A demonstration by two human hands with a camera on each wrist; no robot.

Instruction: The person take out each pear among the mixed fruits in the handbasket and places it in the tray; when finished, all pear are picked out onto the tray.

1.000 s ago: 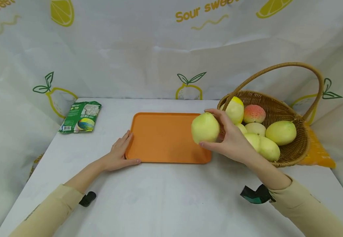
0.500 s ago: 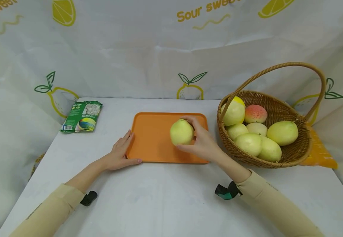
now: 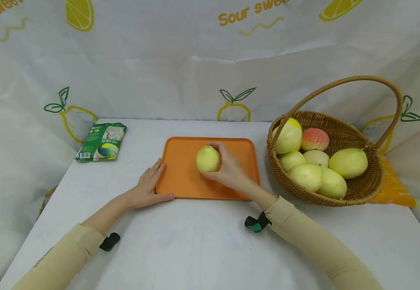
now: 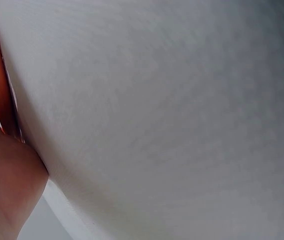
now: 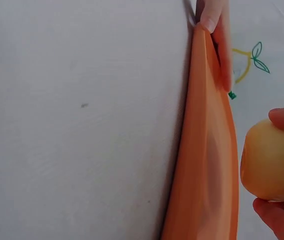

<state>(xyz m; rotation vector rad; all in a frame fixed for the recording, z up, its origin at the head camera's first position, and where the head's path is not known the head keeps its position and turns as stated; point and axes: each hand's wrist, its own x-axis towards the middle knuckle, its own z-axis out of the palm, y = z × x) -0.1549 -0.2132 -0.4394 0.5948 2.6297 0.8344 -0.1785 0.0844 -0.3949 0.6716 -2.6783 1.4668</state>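
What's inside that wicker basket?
The wicker basket holds six visible fruits: five pale yellow-green ones and a pink-blushed peach. Anything beneath them is covered.

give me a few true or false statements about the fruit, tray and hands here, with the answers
1. The right hand holds a pale yellow fruit over the orange tray. True.
2. The left hand grips the basket handle. False: it rests at the tray's left edge, fingers straight.
3. The wicker basket stands to the right of the tray with several fruits in it. True.
4. The green packet lies on the tray. False: it lies on the table, off to the tray's left.
5. A pink-red fruit lies in the basket. True.
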